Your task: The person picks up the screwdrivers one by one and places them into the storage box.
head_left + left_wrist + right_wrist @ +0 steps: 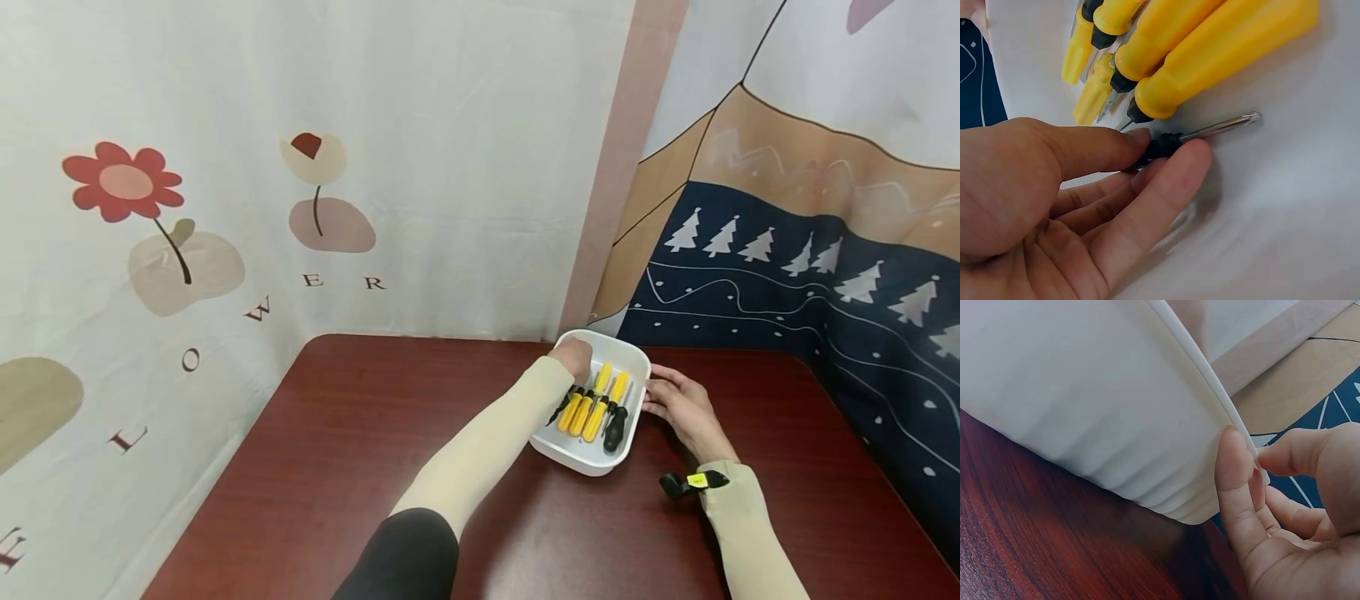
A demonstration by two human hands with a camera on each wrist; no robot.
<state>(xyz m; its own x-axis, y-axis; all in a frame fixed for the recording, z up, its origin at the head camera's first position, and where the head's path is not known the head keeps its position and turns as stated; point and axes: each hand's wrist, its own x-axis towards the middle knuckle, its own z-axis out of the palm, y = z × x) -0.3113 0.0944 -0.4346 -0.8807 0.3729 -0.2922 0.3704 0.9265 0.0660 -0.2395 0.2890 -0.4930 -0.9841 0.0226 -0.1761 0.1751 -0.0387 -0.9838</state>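
Observation:
A white plastic box (583, 461) stands on the table with several screwdrivers inside. My left hand (573, 357) reaches into it. In the left wrist view, its thumb and fingers pinch a small screwdriver (1222, 127) by its dark handle; the bare metal shaft points right, close to the white bottom. Next to it lie the yellow-handled screwdrivers (1204, 62) with black collars. Another screwdriver with a thick black handle (615, 429) lies at the box's right side. My right hand (688, 412) holds the right rim, pinched between thumb and fingers in the right wrist view.
The reddish-brown table (360, 433) has its far edge just behind the box. A white curtain (465, 167) with printed flowers hangs behind, and a dark blue patterned cloth (750, 300) hangs at the right. A black device (678, 485) is strapped to the right wrist.

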